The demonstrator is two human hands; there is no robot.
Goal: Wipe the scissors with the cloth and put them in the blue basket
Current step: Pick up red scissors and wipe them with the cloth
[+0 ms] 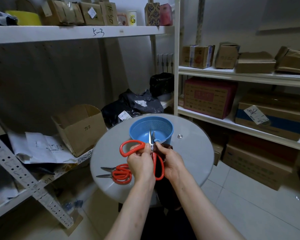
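Over a round grey table [189,163] I hold a pair of red-handled scissors [151,139], handles spread wide apart, blades pointing away over the blue basket [151,129]. My left hand [140,163] grips them near the pivot and the left handle loop. My right hand [170,161] holds a dark brown cloth [164,147] against the right side of the scissors at the pivot. The basket's visible inside holds nothing. Two more red-handled scissors [118,173] lie on the table at the left, blades pointing left.
An open cardboard box [80,129] and loose papers [42,148] sit on the low shelf at the left. Black bags [137,103] lie behind the table. White shelves with cardboard boxes [249,108] stand at the right. The floor is pale tile.
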